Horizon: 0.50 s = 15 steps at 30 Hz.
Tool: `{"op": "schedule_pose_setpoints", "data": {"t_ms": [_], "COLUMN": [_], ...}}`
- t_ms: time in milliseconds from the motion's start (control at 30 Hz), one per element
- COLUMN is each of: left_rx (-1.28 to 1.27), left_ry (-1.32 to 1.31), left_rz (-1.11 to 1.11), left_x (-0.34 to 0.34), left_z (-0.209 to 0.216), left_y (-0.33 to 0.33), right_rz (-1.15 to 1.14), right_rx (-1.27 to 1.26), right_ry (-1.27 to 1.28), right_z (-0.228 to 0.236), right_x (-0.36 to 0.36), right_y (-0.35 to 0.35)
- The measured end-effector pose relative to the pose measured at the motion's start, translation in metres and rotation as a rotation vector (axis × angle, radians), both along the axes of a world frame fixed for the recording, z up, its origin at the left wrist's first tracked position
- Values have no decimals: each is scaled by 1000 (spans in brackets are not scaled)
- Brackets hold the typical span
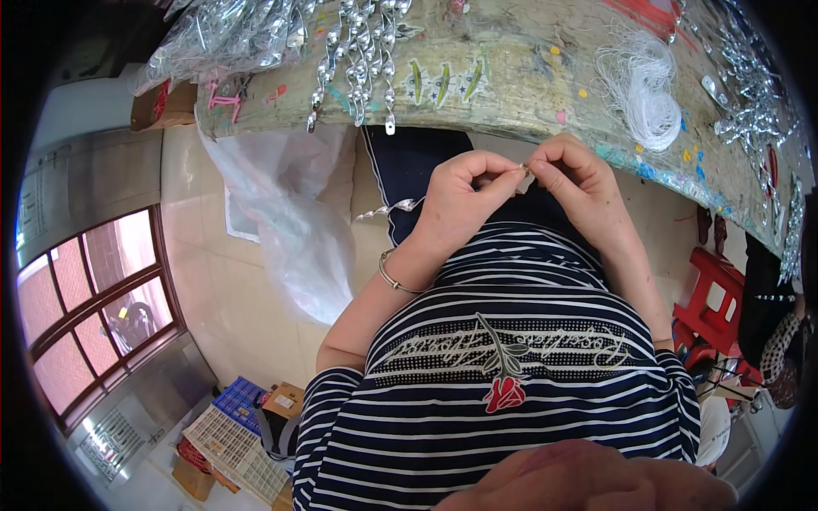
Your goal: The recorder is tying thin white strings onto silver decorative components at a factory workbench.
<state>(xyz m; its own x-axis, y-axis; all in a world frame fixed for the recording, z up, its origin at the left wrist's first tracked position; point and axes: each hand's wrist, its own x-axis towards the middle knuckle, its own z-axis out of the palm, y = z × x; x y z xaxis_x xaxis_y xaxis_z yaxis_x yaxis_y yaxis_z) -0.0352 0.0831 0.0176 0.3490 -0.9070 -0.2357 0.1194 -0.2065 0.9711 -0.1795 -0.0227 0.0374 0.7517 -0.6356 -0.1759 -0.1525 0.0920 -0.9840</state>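
Observation:
In front of my striped shirt, both hands are raised close together near the table's edge. My left hand [456,200] is closed, thumb and forefinger pinched. A twisted silver strip [399,207] sticks out to the left from behind this hand, its other end hidden by the fingers. My right hand [588,192] also pinches, its thumb and forefinger meeting the left fingertips. Between the tips is a tiny pale bit, too small to name. Several similar twisted silver strips [358,64] hang over the table's near edge, ahead and to the left.
On the worn table [520,98] lie a tangled white string hank [643,85], clear-wrapped silver pieces [230,47] and silver tinsel [758,94]. A white plastic sheet [294,204] hangs at the left. A red plastic stool [711,294] stands right; crates [234,443] sit lower left.

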Motion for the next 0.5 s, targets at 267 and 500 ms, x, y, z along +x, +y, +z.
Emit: {"op": "schedule_pose_setpoints", "data": {"t_ms": [267, 500], "left_rx": [0, 64], "left_ry": [2, -18], "left_rz": [5, -44], "left_x": [0, 3], "left_z": [4, 11], "left_y": [0, 1], "right_rz": [7, 4], "right_rx": [-278, -311], "right_ry": [-14, 35], "right_z": [2, 1], "right_x": [0, -2], "right_y": [3, 3]}}
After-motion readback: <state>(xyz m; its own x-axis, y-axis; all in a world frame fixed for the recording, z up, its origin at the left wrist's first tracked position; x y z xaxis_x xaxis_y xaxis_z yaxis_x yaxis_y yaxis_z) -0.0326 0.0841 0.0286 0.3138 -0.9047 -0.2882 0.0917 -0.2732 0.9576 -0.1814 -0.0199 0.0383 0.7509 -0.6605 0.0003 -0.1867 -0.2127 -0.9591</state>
